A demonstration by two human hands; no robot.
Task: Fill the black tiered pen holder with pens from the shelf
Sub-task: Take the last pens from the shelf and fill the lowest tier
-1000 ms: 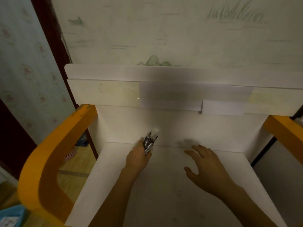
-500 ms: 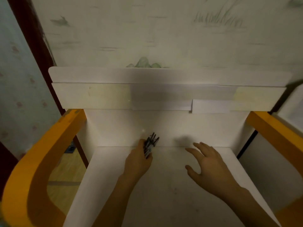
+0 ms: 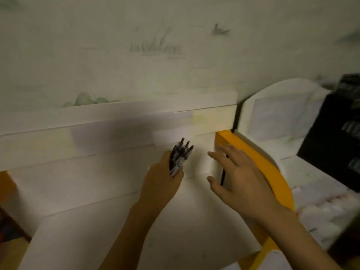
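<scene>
My left hand [image 3: 161, 182] grips a bundle of several black pens [image 3: 180, 154], tips pointing up and away, above the white shelf [image 3: 116, 240]. To its right, my right hand [image 3: 237, 180] hovers with fingers spread and holds nothing. The black tiered pen holder [image 3: 333, 137] stands at the far right edge on a neighbouring white surface, blurred, with pens showing in its tiers.
An orange curved side panel [image 3: 259, 162] bounds the shelf on the right, just behind my right hand. A white back board [image 3: 97, 133] and a pale wall with faint drawings rise behind. A white rounded panel [image 3: 276, 114] stands left of the holder.
The view has swung to the right, bringing the black holder into sight. Both hands have shifted right toward the orange panel, the left still gripping the pens.
</scene>
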